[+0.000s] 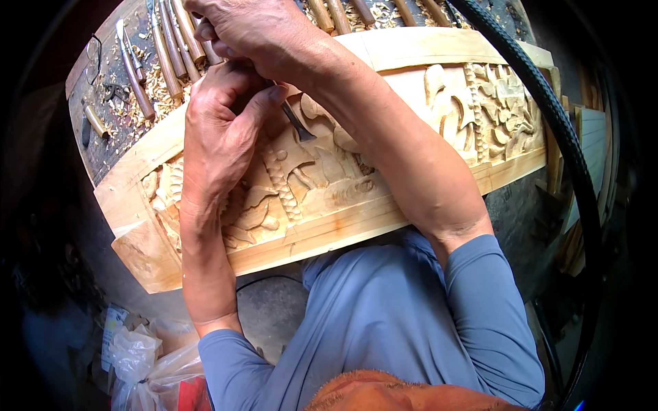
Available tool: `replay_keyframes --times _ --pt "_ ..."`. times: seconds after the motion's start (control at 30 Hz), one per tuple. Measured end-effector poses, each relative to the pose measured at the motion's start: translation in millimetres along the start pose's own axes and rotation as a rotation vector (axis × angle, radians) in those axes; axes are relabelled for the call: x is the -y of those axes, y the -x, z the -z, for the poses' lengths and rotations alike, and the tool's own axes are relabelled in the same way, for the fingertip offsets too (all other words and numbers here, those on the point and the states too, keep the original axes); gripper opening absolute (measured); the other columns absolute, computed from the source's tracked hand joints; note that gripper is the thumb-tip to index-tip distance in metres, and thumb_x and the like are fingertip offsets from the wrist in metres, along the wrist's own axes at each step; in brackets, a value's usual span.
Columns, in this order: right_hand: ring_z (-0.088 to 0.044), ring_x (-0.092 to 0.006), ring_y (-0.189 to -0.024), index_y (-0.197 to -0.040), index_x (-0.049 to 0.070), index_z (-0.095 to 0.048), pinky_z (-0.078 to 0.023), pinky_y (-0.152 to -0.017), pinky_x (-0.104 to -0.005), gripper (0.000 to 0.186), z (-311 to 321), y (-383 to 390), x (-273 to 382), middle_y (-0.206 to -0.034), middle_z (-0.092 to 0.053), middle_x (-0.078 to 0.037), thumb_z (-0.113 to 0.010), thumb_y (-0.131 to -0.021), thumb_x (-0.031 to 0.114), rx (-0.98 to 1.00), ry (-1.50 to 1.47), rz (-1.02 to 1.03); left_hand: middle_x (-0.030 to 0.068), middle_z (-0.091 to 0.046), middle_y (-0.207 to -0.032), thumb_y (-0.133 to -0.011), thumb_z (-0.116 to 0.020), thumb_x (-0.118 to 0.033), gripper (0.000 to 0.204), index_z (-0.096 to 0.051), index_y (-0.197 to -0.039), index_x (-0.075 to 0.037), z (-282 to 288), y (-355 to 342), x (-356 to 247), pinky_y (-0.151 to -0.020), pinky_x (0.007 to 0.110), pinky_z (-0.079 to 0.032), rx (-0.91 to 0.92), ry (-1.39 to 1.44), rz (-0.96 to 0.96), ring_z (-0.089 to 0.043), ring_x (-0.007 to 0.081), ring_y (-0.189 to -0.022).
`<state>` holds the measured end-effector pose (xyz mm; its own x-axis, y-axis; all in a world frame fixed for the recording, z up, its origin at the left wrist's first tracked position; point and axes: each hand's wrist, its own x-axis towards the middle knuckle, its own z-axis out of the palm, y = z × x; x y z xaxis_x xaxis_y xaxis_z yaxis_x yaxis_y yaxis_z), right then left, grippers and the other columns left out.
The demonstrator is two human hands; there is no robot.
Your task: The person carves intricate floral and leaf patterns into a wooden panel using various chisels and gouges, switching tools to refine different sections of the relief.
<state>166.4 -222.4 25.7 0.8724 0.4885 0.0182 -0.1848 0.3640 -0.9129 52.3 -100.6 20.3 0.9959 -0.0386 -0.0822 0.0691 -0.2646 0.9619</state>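
A flat-bladed chisel (297,125) slants down onto a pale wooden panel (322,229) carved in relief with leaves, flowers and twisted rope-like bars. My left hand (223,113) is closed round the chisel just above its blade, with the wrist low over the carving. Above it, my right hand (264,38) is closed in line with the tool, at its handle end; the handle itself is hidden by the hands. The blade's edge meets the wood between carved shapes near the panel's middle. My right forearm crosses over the panel and covers part of the relief.
Several wooden-handled carving tools (166,58) lie among shavings on the dark worktable (82,65) beyond the panel. A black braided cable (541,85) curves down the right side. Plastic bags (147,363) stand on the floor at lower left; boards (589,147) lean at the right.
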Motion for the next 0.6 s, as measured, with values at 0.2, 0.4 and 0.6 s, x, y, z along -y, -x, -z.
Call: replay_keyframes --times 0.2,0.4,0.6 --pt "-0.063 -0.0092 -0.070 -0.103 0.007 -0.072 -0.054 -0.061 -0.0256 0.019 -6 -4 -5 -0.085 -0.070 -0.002 -0.070 -0.113 0.023 0.005 0.004 -0.008 0.0097 -0.079 -0.102 -0.098 -0.087 -0.011 0.019 -0.085 -0.109 0.005 8 3 -1 -0.091 0.035 -0.056 0.035 0.080 0.084 -0.072 0.0207 -0.101" --pt "-0.063 -0.0089 -0.069 -0.101 0.007 -0.072 -0.054 -0.060 -0.0257 0.019 -11 -7 -7 -0.083 -0.070 -0.001 -0.070 -0.113 0.022 0.008 0.008 -0.012 0.0053 -0.082 -0.100 -0.099 -0.088 -0.008 0.018 -0.089 -0.111 0.004 15 5 -11 -0.084 0.030 -0.056 0.045 0.079 0.155 -0.072 0.0110 -0.092" --pt "-0.062 -0.0086 -0.068 -0.100 0.007 -0.072 -0.054 -0.060 -0.0258 0.020 -12 -8 -9 -0.082 -0.070 -0.001 -0.070 -0.113 0.022 0.006 0.006 -0.020 0.0025 -0.083 -0.096 -0.098 -0.089 -0.006 0.016 -0.089 -0.111 0.004 14 5 -9 -0.081 0.029 -0.057 0.040 0.120 0.211 -0.072 0.0090 -0.088"
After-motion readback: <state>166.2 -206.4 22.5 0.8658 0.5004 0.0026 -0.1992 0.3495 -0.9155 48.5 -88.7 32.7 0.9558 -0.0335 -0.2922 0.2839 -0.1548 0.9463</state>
